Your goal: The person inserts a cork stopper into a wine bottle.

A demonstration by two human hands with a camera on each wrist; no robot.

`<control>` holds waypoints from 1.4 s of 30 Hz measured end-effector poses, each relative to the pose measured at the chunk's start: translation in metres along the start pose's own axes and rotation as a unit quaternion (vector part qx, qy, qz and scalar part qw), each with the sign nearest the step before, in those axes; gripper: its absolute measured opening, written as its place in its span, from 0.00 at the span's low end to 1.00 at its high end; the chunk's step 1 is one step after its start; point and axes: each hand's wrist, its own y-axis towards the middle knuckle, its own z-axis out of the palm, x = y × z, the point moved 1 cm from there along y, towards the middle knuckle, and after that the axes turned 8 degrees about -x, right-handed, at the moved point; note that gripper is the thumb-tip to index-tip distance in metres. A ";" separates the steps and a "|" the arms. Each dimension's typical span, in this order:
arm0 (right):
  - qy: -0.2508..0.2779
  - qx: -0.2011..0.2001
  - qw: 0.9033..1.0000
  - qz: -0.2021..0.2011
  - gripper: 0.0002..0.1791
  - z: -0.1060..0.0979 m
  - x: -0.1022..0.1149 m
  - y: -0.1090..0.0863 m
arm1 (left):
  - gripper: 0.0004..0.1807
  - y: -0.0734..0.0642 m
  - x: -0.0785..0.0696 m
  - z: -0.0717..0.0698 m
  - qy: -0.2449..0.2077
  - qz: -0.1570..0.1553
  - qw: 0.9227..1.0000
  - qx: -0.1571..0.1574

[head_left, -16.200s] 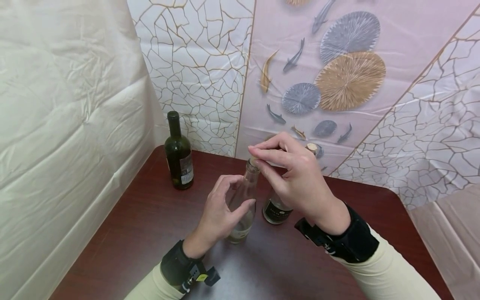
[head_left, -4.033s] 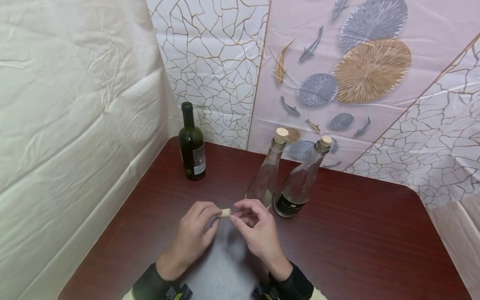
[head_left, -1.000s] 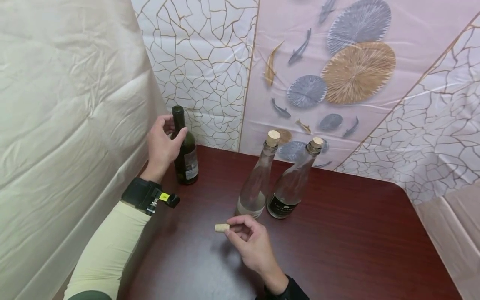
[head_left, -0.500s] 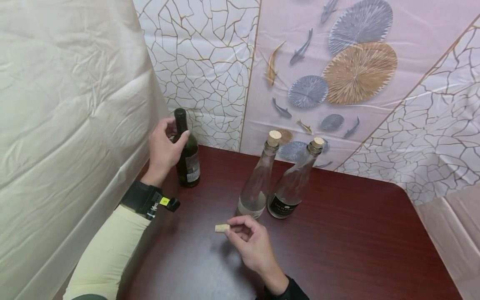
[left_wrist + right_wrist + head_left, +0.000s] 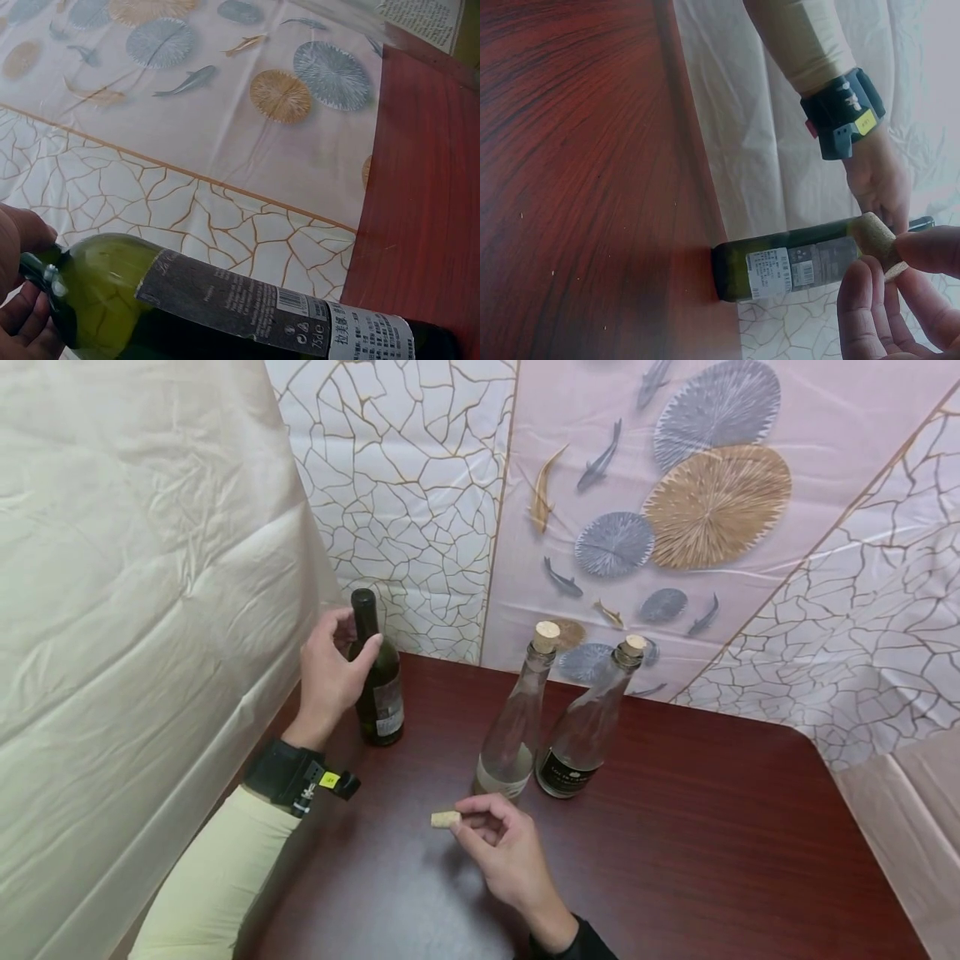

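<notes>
At the left of the table, my left hand (image 5: 330, 664) grips the neck of a dark green wine bottle (image 5: 382, 702), which stands upright. Its dark back label (image 5: 240, 307) and a white sticker (image 5: 369, 331) fill the low part of the left wrist view. Nearer the front, my right hand (image 5: 506, 852) pinches a small pale cork (image 5: 445, 819) between thumb and fingers, above the table and apart from any bottle. In the right wrist view the cork (image 5: 877, 238) overlaps the green bottle (image 5: 780, 266) behind it.
Two clear glass bottles stand close together mid-table, a pale-labelled one (image 5: 513, 727) and a black-labelled one (image 5: 588, 727), each with a cork in its mouth. Patterned cloth (image 5: 420, 510) hangs behind the red-brown table (image 5: 712, 827); cream cloth (image 5: 150, 610) hangs along its left side.
The left hand has left the cork for the green bottle and shifted it slightly towards me. The right hand keeps the cork. The pale-labelled bottle, handled in the oldest frame, now stands free.
</notes>
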 end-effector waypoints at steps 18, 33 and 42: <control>-0.001 0.006 1.000 -0.023 0.12 -0.004 -0.003 -0.003 | 0.23 -0.022 -0.006 -0.004 -0.014 0.016 1.000 -0.002; -0.002 0.014 0.999 -0.035 0.12 -0.007 -0.003 -0.005 | 0.23 -0.036 -0.015 -0.008 -0.008 0.030 1.000 -0.003; -0.005 0.017 0.999 -0.036 0.13 -0.009 -0.003 -0.006 | 0.24 -0.048 -0.021 -0.011 0.002 0.042 0.999 0.004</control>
